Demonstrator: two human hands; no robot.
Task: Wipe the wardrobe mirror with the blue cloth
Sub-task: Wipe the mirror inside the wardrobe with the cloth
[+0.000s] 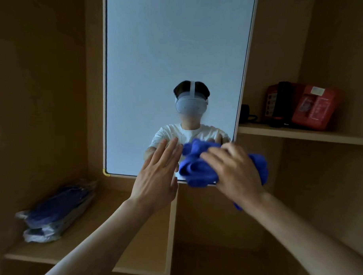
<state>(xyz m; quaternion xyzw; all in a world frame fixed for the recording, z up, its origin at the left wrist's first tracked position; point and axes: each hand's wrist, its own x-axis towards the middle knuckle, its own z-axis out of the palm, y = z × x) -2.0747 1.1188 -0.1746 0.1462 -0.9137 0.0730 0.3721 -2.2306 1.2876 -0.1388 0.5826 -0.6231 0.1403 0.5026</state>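
Wardrobe mirror [175, 54] stands upright ahead, with the blue cloth [194, 170] bunched against its lower right corner. Right grip [235, 170] curls over the cloth, holding it; left grip [158, 177] is flat, fingers straight, empty, just beside. Wiping seems in hand; next, the cloth needs sweeping across the glass above.

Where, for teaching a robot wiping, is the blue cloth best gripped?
Grip the blue cloth at its bunched middle, coming from the front, palm toward the mirror. It is wadded against the glass, so only its front is reachable, where the right hand holds it.
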